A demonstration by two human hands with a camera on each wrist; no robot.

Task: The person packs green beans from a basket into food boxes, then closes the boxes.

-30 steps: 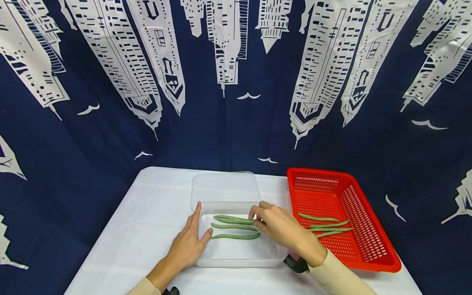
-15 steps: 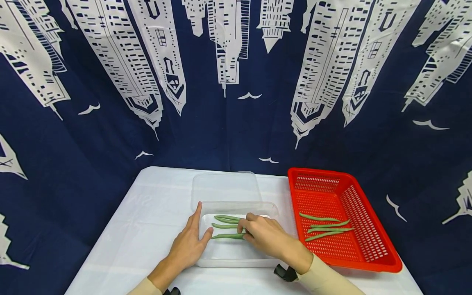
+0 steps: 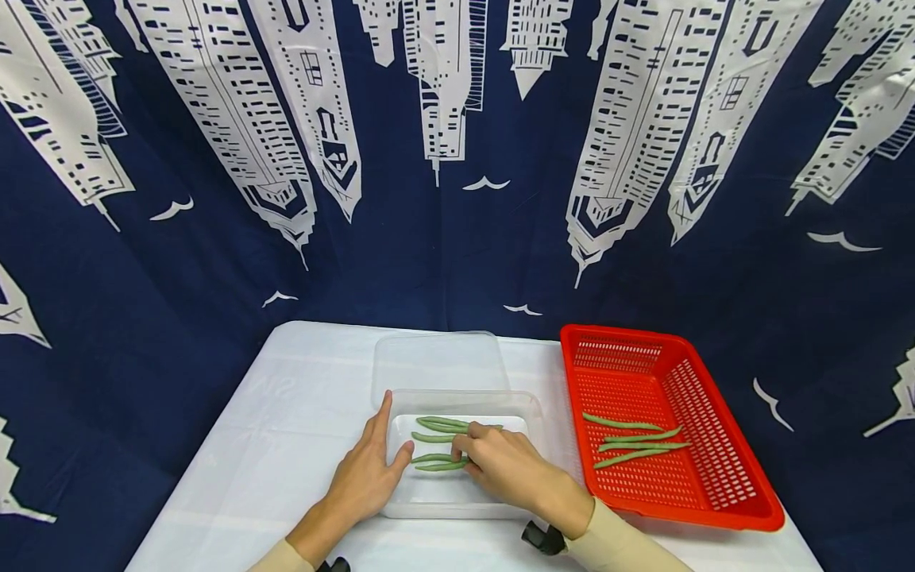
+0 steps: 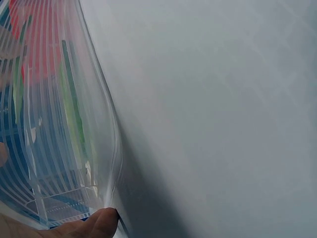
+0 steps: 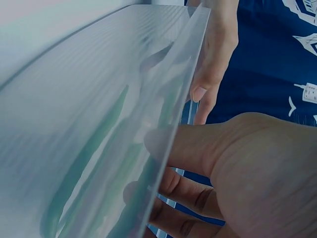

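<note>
A clear plastic container (image 3: 493,491) stands on the white table with several green beans (image 3: 438,425) lying lengthwise inside. My left hand (image 3: 363,473) rests at its left end, fingers straight and thumb spread. In the left wrist view, the thumb tip (image 4: 105,222) touches the container's edge. My right hand (image 3: 511,465) reaches down inside, fingers curled at the right end of the front pair of green beans (image 3: 436,462). In the right wrist view, the thumb and fingers, seen through the clear wall, pinch a green bean (image 5: 143,173). The hand hides the beans' right ends in the head view.
To the right, a red perforated basket (image 3: 629,385) holds several more green beans (image 3: 643,449). A clear lid (image 3: 439,361) lies flat behind the container. Dark blue cloth (image 3: 429,262) with white building prints hangs behind the table.
My right hand has moved left and toward the front of the container. Two beans now show side by side at the front, where one showed before. My left hand has stayed put.
</note>
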